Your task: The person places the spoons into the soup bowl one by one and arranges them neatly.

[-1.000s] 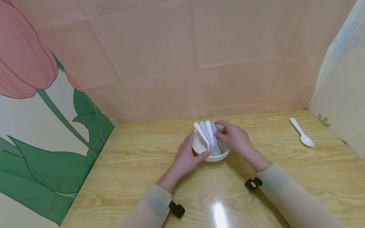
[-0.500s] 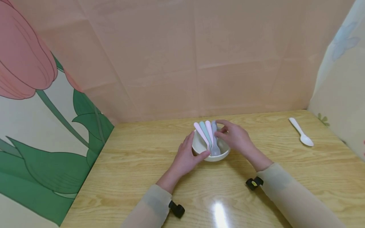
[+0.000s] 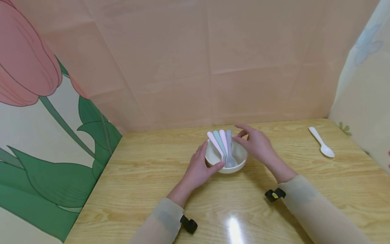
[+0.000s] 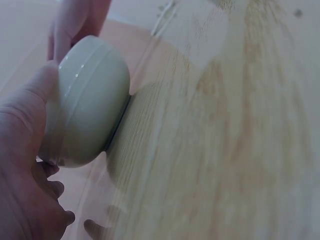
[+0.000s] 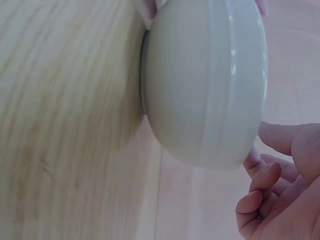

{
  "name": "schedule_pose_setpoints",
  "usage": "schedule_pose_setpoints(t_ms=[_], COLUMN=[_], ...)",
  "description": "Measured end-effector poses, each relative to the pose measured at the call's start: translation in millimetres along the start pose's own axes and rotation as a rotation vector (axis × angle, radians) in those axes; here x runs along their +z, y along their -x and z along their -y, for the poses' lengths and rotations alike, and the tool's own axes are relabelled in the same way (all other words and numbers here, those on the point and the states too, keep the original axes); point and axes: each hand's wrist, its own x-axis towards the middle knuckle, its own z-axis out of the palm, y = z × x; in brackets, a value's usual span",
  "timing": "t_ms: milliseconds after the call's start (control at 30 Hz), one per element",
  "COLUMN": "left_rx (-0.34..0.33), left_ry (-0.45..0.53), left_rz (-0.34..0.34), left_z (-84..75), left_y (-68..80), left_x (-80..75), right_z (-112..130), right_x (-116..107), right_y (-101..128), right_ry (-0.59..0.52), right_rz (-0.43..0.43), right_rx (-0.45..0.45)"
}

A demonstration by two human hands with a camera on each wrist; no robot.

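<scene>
The backdrop panel (image 3: 36, 135) at the far left carries a pink tulip and green leaves; a plain pink panel (image 3: 213, 61) closes the rear of the wooden table (image 3: 137, 176).

The left hand (image 3: 199, 166) rests against the left side of the white bowl (image 3: 226, 156). Its grip is curled around the bowl wall: the thumb lies on the near rim and the fingers lie along the far left side. The left wrist view confirms contact, with the thumb pressed on the bowl (image 4: 87, 100) near its rim. A black wrist camera mount (image 3: 189, 224) sits below the left sleeve.

The bowl stands upright on the table, near its centre and toward the rear edge. Four pastel spoons (image 3: 221, 144) lie in it, heads at the near side of the bowl and handles fanned over the far rim. From left to right the handles are pink, pale green, pink and grey-blue.

The right hand (image 3: 257, 145) is just beside the right side of the bowl, with fingers spread and loosely bent and nothing in its grip. The right wrist view shows the fingertips (image 5: 257, 200) near the bowl rim with a narrow gap.

A white spoon (image 3: 321, 145) lies on the table well apart to the right, near the pale right panel (image 3: 362, 101).
</scene>
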Motion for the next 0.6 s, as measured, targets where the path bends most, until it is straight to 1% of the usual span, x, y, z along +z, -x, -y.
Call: schedule_pose_setpoints(t_ms=[267, 400, 600], left_rx=[0.027, 0.023, -0.002], left_ry=[-0.011, -0.014, -0.01], left_rz=[-0.007, -0.007, -0.006], left_z=[-1.0, -2.0, -2.5], left_y=[1.0, 1.1, 1.8], left_x=[2.2, 1.7, 0.3], right_z=[-3.7, -5.6, -8.5], right_x=[-10.2, -16.4, -26.7], right_y=[4.6, 4.9, 2.2], right_ry=[0.005, 0.021, 0.047], right_rz=[-0.025, -0.037, -0.043], right_rx=[-0.006, -0.005, -0.007])
